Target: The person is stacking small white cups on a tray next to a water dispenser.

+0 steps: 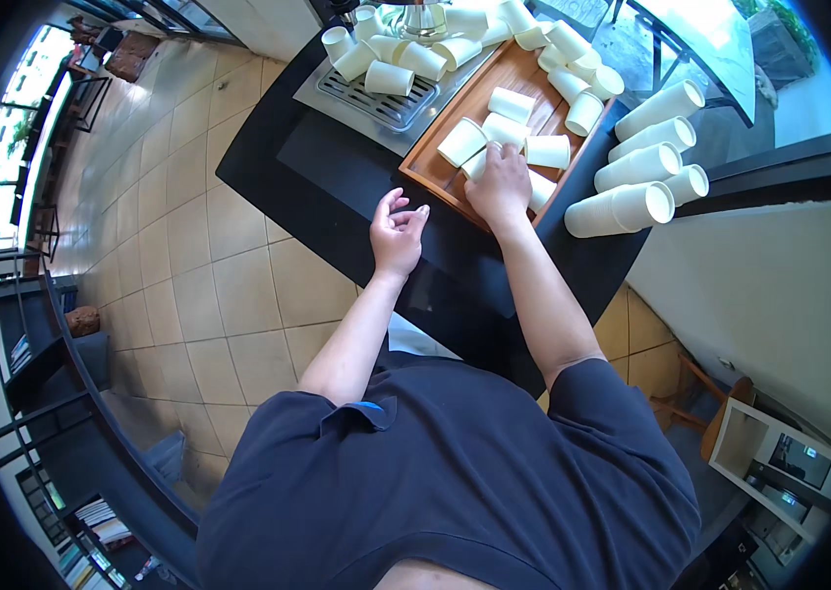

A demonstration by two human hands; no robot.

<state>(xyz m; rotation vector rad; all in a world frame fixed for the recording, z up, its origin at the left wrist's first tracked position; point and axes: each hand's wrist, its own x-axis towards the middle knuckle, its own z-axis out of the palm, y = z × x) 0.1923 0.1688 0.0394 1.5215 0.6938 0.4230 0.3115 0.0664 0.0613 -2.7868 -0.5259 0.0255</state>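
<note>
Several white paper cups (462, 141) lie on their sides in a wooden tray (445, 193) on the black counter. My right hand (501, 184) reaches over the tray's near end, its fingers at a paper cup (476, 167) that it partly covers; whether they grip it cannot be told. Left of the tray, my left hand (397, 234) hovers above the counter with its fingers loosely curled and apart, holding nothing. More cups (583, 113) are heaped at the tray's far right. Nested stacks of paper cups (618, 209) lie to the right of the tray.
A steel drip tray with a slotted grate (378, 99) adjoins the wooden tray, with loose cups (389, 78) on and behind it. A metal vessel (421, 21) stands among them. The black counter's left edge (290, 215) borders the tiled floor. A window frame (747, 173) runs beside the cup stacks.
</note>
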